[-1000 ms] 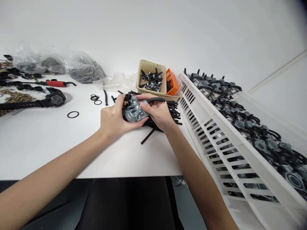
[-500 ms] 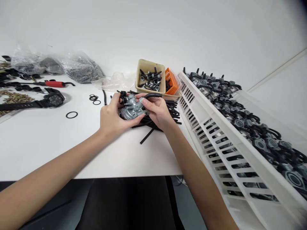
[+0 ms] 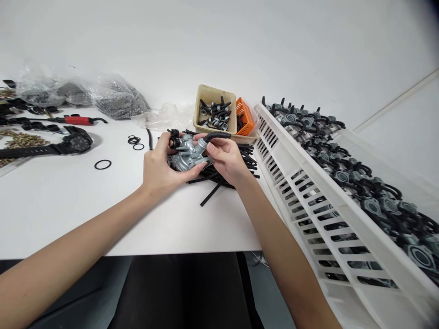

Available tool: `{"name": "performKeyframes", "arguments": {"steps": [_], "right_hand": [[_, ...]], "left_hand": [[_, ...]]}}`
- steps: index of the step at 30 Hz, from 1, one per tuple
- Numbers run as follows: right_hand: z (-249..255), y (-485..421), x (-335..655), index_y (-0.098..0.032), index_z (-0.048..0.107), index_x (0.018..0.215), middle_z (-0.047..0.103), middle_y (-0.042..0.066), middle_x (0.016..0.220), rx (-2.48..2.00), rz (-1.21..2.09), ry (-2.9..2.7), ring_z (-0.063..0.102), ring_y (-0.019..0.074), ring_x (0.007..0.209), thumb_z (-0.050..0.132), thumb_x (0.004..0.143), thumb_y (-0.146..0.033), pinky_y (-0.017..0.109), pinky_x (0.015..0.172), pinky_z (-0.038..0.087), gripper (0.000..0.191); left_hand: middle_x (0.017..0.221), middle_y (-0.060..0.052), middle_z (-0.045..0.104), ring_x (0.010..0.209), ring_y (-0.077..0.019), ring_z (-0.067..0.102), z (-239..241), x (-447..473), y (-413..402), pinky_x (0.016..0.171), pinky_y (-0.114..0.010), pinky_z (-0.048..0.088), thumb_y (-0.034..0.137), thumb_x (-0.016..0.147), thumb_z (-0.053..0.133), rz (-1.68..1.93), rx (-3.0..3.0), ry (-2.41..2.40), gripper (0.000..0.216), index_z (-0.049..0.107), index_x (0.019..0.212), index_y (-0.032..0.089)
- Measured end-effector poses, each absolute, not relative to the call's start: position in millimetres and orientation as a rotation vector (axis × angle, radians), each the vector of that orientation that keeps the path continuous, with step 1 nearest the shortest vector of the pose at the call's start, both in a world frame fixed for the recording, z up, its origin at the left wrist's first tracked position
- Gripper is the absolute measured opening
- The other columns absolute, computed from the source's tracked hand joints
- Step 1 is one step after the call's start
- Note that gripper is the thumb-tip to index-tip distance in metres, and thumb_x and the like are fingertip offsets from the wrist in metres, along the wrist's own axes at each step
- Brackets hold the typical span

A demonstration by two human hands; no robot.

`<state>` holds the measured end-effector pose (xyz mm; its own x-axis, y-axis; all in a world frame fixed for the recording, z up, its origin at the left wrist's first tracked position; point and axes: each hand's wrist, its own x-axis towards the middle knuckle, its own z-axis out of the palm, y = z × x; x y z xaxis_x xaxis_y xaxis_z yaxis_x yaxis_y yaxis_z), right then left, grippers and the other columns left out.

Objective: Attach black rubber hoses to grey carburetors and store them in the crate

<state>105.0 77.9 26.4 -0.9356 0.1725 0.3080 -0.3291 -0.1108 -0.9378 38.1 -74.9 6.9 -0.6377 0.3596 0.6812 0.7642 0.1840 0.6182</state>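
A grey metal carburetor (image 3: 187, 157) is held between both hands just above the table. My left hand (image 3: 158, 165) wraps round its left side, with the thumb along the lower edge. At the right side my right hand (image 3: 227, 159) grips the carburetor, its thumb close to the base of a black rubber hose (image 3: 217, 135). That hose points right from the carburetor's top; the right hand's other fingertips are partly hidden behind the body. Beneath the hands lies a heap of cut black tubes (image 3: 210, 195).
A white slatted crate (image 3: 308, 205) full of carburetors stands on the right. Behind the hands are a beige bin (image 3: 198, 121) of black fittings and an orange basket (image 3: 247, 119). Leftward lie O-rings (image 3: 103, 164), a wristwatch (image 3: 80, 142), a red-handled tool (image 3: 78, 120) and bagged parts (image 3: 118, 98).
My right thumb has shifted slightly right and down, uncovering more of the carburetor near the hose. The left hand keeps nearly the same hold.
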Motion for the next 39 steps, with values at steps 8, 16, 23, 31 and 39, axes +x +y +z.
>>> {"name": "performKeyframes", "arguments": {"steps": [8,16,23,31,39], "right_hand": [[23.7,78.9,102.8,-0.022,0.071,0.089,0.070,0.001,0.091,0.226,2.107,-1.810,0.064,0.0186,0.095,0.081,0.066,-0.044,0.034,0.093,0.050,0.034],[25.1,78.0,104.0,-0.020,0.065,0.084,0.069,0.002,0.095,0.151,1.992,-1.865,0.062,0.0175,0.092,0.082,0.063,-0.046,0.033,0.091,0.051,0.037],[27.2,75.1,105.4,-0.021,0.059,0.080,0.067,0.002,0.095,0.119,1.925,-1.887,0.061,0.0159,0.088,0.083,0.060,-0.048,0.032,0.085,0.051,0.041],[28.2,73.5,105.3,-0.021,0.059,0.080,0.067,0.001,0.094,0.121,1.955,-1.855,0.061,0.0156,0.087,0.086,0.058,-0.044,0.031,0.083,0.052,0.042],[27.9,74.6,105.3,-0.023,0.068,0.092,0.069,0.001,0.094,0.115,1.982,-1.872,0.063,0.0192,0.094,0.085,0.058,-0.042,0.035,0.089,0.052,0.043]], "left_hand": [[0.095,-0.004,0.070,0.081,-0.0208,0.070,7.1,38.0,-76.0,0.071,-0.030,0.056,0.050,0.061,0.078,-1.367,-1.066,-2.085,0.058,0.052,0.104,0.021],[0.092,-0.004,0.070,0.080,-0.0220,0.070,5.2,36.7,-75.9,0.069,-0.032,0.057,0.052,0.059,0.078,-1.325,-1.064,-2.095,0.060,0.052,0.104,0.022],[0.091,-0.003,0.071,0.081,-0.0228,0.071,7.1,39.5,-75.9,0.068,-0.030,0.057,0.051,0.061,0.077,-1.327,-1.069,-2.100,0.058,0.051,0.104,0.023],[0.090,-0.005,0.072,0.084,-0.0247,0.072,7.1,39.3,-75.6,0.069,-0.032,0.058,0.052,0.060,0.077,-1.351,-1.081,-2.107,0.058,0.051,0.103,0.022],[0.092,-0.005,0.072,0.085,-0.0249,0.072,6.8,39.6,-76.2,0.070,-0.032,0.058,0.051,0.060,0.078,-1.356,-1.086,-2.103,0.058,0.051,0.103,0.022]]}}
